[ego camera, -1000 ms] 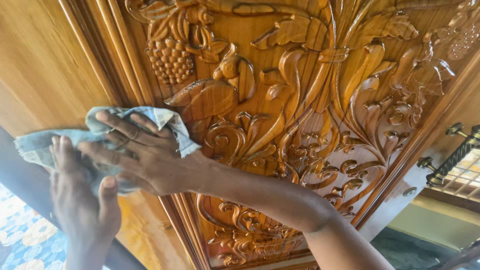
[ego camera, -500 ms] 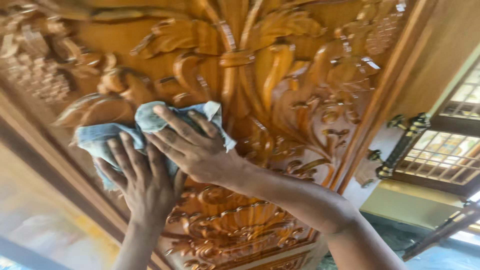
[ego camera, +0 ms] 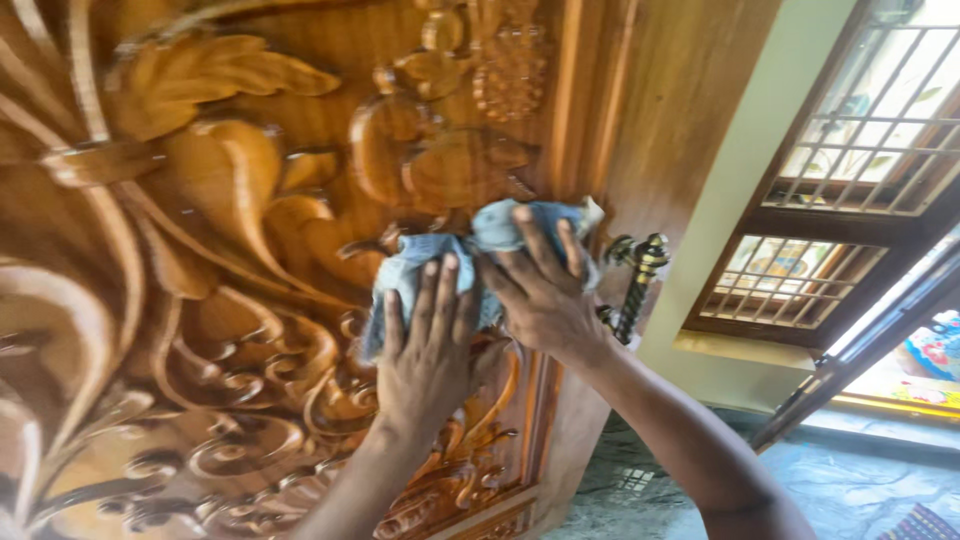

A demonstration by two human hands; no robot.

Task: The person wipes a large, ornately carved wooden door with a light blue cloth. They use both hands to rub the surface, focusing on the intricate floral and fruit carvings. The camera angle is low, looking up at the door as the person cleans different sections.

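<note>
A light blue-grey cloth [ego camera: 418,262] is pressed flat against the carved wooden door [ego camera: 220,200]. My left hand [ego camera: 428,350] lies on the cloth's lower left part with fingers spread upward. My right hand [ego camera: 540,290] presses the cloth's upper right part, fingers spread over it, close to the door's right frame. Both hands sit side by side and touch. The carving shows leaves, scrolls and a grape cluster [ego camera: 510,70] above the hands.
A dark metal door handle with gold bands [ego camera: 636,285] sticks out just right of my right hand. Beyond it stand a pale wall [ego camera: 740,180], a barred wooden window [ego camera: 860,150] and a stone floor [ego camera: 860,480].
Both hands with the cloth have slid rightward across the carving, from its left border to near the right frame and handle. The view has swung along with them.
</note>
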